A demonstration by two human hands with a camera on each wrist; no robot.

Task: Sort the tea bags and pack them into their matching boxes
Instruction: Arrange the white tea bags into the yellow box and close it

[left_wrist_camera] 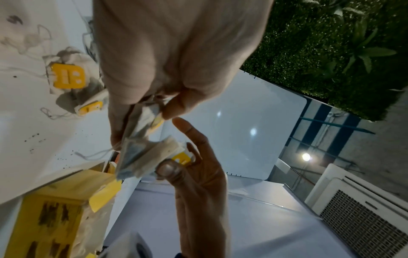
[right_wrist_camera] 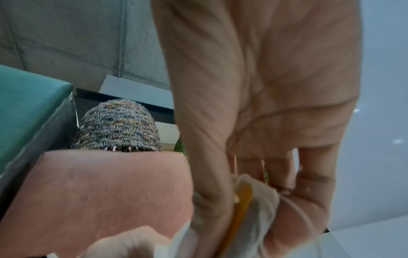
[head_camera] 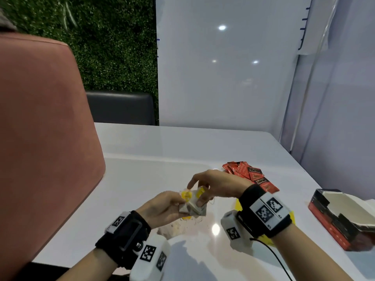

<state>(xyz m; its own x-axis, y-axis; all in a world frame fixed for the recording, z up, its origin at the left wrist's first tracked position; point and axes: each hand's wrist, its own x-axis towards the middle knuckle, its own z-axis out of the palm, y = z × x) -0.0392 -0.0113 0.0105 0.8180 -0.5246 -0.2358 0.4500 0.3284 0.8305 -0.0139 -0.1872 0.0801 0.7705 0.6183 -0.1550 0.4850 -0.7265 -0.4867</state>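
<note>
Above the table both hands hold one small bundle of paper tea bags (head_camera: 192, 206) with yellow tags. My left hand (head_camera: 180, 201) grips the bundle (left_wrist_camera: 150, 157) from the left between thumb and curled fingers. My right hand (head_camera: 197, 196) pinches its right side, thumb below and forefinger raised. In the right wrist view the right hand (right_wrist_camera: 249, 206) holds a tea bag (right_wrist_camera: 262, 200) with a yellow tag and trailing string. More yellow-tagged tea bags (left_wrist_camera: 66, 75) lie loose on the table beneath. An open yellow box (left_wrist_camera: 55, 218) sits under my right wrist, mostly hidden in the head view.
A pile of red sachets (head_camera: 251, 177) lies behind my right hand. An open red and black box (head_camera: 341, 218) stands at the right, on the white table (head_camera: 142, 175). A pink chair back (head_camera: 40, 138) fills the left. Tea crumbs speckle the table.
</note>
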